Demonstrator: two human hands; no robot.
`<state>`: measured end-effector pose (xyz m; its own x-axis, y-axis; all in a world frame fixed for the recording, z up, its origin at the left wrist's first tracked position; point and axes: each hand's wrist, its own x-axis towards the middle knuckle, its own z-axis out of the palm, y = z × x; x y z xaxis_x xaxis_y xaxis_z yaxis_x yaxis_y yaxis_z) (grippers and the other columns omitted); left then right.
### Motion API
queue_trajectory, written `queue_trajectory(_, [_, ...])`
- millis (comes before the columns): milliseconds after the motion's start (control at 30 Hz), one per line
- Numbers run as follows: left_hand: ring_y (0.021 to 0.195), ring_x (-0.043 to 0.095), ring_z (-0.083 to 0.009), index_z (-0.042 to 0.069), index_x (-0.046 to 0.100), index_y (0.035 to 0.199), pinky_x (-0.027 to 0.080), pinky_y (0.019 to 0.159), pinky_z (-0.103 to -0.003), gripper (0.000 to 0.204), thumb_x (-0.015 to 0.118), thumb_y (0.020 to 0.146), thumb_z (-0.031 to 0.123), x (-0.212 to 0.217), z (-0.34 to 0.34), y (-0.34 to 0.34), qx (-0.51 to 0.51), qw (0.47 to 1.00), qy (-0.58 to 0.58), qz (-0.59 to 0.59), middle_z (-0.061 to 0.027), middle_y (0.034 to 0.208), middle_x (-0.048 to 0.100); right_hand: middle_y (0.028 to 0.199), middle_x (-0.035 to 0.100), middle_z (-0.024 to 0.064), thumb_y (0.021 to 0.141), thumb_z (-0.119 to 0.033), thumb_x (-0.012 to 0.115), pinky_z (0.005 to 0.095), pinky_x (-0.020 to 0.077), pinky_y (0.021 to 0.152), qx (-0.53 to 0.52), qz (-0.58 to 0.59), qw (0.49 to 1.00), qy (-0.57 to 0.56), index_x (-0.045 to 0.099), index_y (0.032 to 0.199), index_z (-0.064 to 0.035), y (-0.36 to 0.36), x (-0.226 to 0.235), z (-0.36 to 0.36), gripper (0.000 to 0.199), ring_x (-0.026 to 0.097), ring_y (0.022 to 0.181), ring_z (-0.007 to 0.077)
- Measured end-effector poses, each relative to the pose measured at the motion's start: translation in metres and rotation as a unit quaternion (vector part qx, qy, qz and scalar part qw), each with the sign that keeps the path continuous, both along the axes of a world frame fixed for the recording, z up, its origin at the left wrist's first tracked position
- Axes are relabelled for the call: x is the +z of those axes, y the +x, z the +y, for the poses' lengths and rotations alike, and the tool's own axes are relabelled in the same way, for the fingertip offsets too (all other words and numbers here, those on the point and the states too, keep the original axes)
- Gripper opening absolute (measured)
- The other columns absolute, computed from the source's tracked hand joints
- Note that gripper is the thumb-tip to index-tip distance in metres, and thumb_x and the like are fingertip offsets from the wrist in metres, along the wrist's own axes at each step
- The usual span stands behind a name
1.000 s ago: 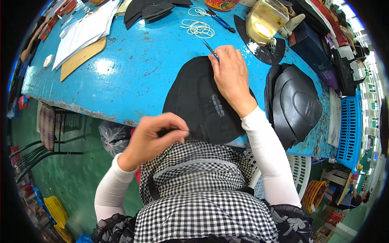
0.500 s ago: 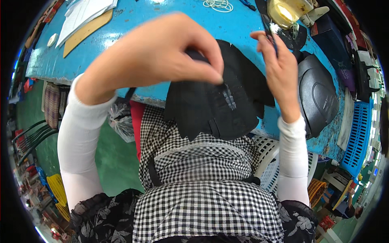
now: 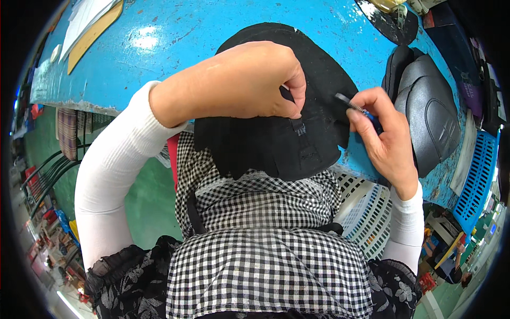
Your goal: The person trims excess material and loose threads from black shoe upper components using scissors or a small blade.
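- Black piece: one large, rounded black piece [image 3: 324, 130] is lying at the table's near edge, centre, its near rim overhanging and covering part of the apron.
- Left hand: one left hand [image 3: 249, 80] is arching over the piece, its thumb and forefinger pressing together tip to tip; the inspector cannot tell whether anything is caught between them.
- Strip: one short dark strip [image 3: 300, 129] is lying on the piece, just beside those fingertips; contact is not showing clearly.
- Right hand: one right hand [image 3: 388, 135] is gripping one slim tool [image 3: 346, 100] with blue and metal parts between thumb and fingers, its blurred tip pointing left over the piece's right edge.
- Table: one blue table [image 3: 159, 58] is supporting, to the right, one pile of black moulded pieces [image 3: 433, 106], at least two showing; a further flat black piece [image 3: 390, 26] is lying farther off.
- Far left: one brown board [image 3: 98, 34] is lying under white papers [image 3: 82, 24], sheets not countable.
- Surroundings: one blue basket [image 3: 475, 178] is standing right; one white basket [image 3: 366, 215] is showing below the table; one checked apron [image 3: 271, 266] is covering the person's front.
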<state>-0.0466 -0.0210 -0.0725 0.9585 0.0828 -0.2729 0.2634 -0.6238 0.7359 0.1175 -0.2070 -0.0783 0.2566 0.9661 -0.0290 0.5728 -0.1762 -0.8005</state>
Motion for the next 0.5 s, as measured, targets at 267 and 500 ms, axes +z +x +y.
queue_trajectory(267, [0.074,0.066,-0.0244,0.001,0.070,0.081,0.051,0.074,-0.032,0.014,0.071,0.076,0.013,0.001,-0.006,-0.001,0.014,1.000,0.009,-0.018,-0.0123,0.076,0.068,0.073,0.061,0.0069,0.079,-0.007,0.068,0.0325,0.0470,0.059,0.172,-0.096,0.979,0.043,0.060,0.090,-0.0062,0.009,-0.002,0.008,0.014,0.061,0.066,0.0233])
queue_trajectory(500, [0.070,0.064,-0.0260,0.001,0.068,0.078,0.050,0.071,-0.033,0.013,0.071,0.074,0.013,-0.004,-0.009,-0.005,0.027,0.997,0.044,-0.060,-0.0127,0.073,0.066,0.070,0.058,0.0053,0.075,-0.011,0.069,0.0377,0.0454,0.057,0.264,-0.234,0.934,0.054,0.058,0.086,-0.0100,0.001,0.006,0.020,0.015,0.060,0.067,0.0252])
